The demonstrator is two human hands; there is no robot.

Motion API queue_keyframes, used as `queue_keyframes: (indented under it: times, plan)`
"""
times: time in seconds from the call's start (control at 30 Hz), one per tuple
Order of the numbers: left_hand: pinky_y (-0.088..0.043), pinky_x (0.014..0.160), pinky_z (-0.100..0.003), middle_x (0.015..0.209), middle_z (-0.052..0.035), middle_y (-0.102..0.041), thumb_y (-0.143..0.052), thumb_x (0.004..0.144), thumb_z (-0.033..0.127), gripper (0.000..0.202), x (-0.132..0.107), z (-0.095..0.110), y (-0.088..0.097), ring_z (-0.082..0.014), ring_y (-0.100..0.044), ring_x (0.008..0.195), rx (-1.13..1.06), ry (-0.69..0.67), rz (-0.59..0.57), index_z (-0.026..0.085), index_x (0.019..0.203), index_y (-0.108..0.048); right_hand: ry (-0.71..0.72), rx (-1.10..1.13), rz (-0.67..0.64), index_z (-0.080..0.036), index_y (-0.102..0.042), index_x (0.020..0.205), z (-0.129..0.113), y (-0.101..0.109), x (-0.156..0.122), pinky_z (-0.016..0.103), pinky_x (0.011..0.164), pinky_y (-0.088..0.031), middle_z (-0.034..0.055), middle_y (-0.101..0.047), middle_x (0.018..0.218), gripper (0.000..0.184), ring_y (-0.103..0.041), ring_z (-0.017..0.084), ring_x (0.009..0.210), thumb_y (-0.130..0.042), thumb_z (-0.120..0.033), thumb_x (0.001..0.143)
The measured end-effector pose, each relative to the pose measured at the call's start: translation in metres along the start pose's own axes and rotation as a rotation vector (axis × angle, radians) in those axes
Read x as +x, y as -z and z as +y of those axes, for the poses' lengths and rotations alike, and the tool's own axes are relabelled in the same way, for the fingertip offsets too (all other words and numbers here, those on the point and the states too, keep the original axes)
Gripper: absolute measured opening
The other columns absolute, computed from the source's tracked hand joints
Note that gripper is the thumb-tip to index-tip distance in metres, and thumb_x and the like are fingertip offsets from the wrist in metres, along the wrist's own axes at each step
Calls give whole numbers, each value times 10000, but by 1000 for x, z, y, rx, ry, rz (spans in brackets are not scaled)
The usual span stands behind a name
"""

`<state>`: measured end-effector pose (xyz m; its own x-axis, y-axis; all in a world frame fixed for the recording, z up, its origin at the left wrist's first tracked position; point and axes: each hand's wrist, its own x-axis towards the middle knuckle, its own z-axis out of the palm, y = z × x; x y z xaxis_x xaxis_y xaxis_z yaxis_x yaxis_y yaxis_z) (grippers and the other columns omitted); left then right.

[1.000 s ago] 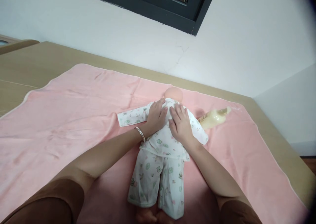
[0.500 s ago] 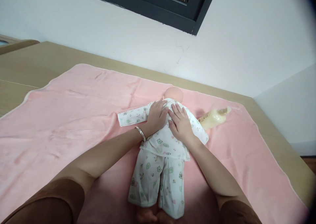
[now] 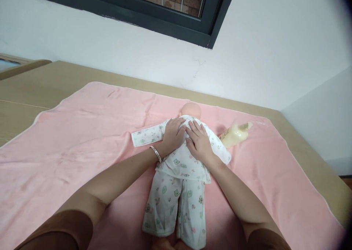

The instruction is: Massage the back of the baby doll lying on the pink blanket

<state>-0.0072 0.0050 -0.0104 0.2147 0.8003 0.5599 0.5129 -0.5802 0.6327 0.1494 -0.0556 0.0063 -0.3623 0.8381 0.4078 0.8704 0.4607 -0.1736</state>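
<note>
A baby doll (image 3: 180, 165) in a white printed top and trousers lies stretched out, its bald head (image 3: 191, 110) pointing away from me. Only the smooth head shows; no face is visible. My left hand (image 3: 173, 135) rests flat on the left side of its upper back, a silver bangle on the wrist. Beside it, my right hand (image 3: 200, 141) lies flat on the right side, fingers spread. The two hands nearly touch at the fingertips. Neither holds anything. The doll's left-side sleeve (image 3: 147, 135) reaches out sideways, and its feet show at the bottom edge.
Under the doll spreads a pink blanket (image 3: 82, 143) on a wooden table (image 3: 90, 73). A pale yellow pump bottle (image 3: 235, 134) lies by the doll's right-side sleeve. Behind the table are a white wall (image 3: 247, 66) and a dark window frame (image 3: 205, 37).
The camera view has tilted up slightly, so more of the window shows. Both hands stay flat on the doll's back with little visible movement.
</note>
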Motion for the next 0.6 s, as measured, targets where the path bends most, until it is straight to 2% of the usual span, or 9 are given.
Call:
queue_keyframes:
  times: [0.13, 0.27, 0.33, 0.4, 0.47, 0.53, 0.6]
  plan:
    - [-449, 1085, -451, 1240, -110, -686, -404, 961, 281, 313, 1, -5, -4, -233, -606, 1186, 1, -13, 13, 178, 1151, -631, -25, -8, -21, -169, -516, 1432, -5, 3, 2, 579, 1228, -197, 108, -392, 1588, 469, -238, 295, 1522, -402, -284, 992]
    - [-456, 1080, -444, 1230, -108, -687, -396, 971, 296, 322, 2, -9, -4, -231, -608, 1172, -2, -37, 15, 174, 1163, -624, -149, -77, -69, -157, -486, 1459, -24, 13, 4, 627, 1188, -248, 169, -272, 1633, 488, -168, 374, 1529, -428, -261, 985]
    - [-461, 1078, -442, 1229, -118, -684, -391, 973, 290, 334, 3, -7, -2, -238, -607, 1171, 38, -44, -1, 160, 1178, -621, -168, -119, -86, -143, -455, 1480, -36, 23, 3, 659, 1178, -238, 191, -208, 1648, 519, -132, 403, 1530, -454, -253, 973]
    - [-446, 1099, -451, 1254, -143, -668, -386, 967, 262, 351, 4, -2, 1, -254, -590, 1213, 131, -59, -30, 139, 1204, -614, -127, -144, -118, -143, -415, 1505, -47, 42, -1, 684, 1185, -195, 180, -170, 1660, 562, -99, 405, 1535, -483, -268, 962]
    - [-392, 1143, -503, 1351, -183, -608, -375, 966, 236, 386, 2, 8, 6, -292, -516, 1329, 267, -71, -69, 115, 1261, -591, -82, -145, -161, -154, -370, 1532, -54, 69, -7, 698, 1191, -155, 162, -142, 1668, 595, -70, 392, 1541, -487, -317, 972]
    - [-310, 1179, -583, 1486, -222, -485, -366, 975, 227, 431, -4, 24, 11, -345, -364, 1459, 387, -79, -128, 96, 1347, -538, -73, -117, -213, -174, -330, 1555, -56, 103, -16, 703, 1194, -131, 141, -130, 1672, 609, -52, 372, 1546, -448, -392, 999]
    - [-232, 1200, -628, 1584, -240, -340, -407, 974, 249, 489, -15, 45, 18, -388, -199, 1527, 412, -109, -239, 82, 1429, -468, -76, -63, -281, -220, -277, 1580, -51, 137, -26, 686, 1207, -106, 98, -102, 1680, 629, -29, 345, 1550, -408, -458, 1013]
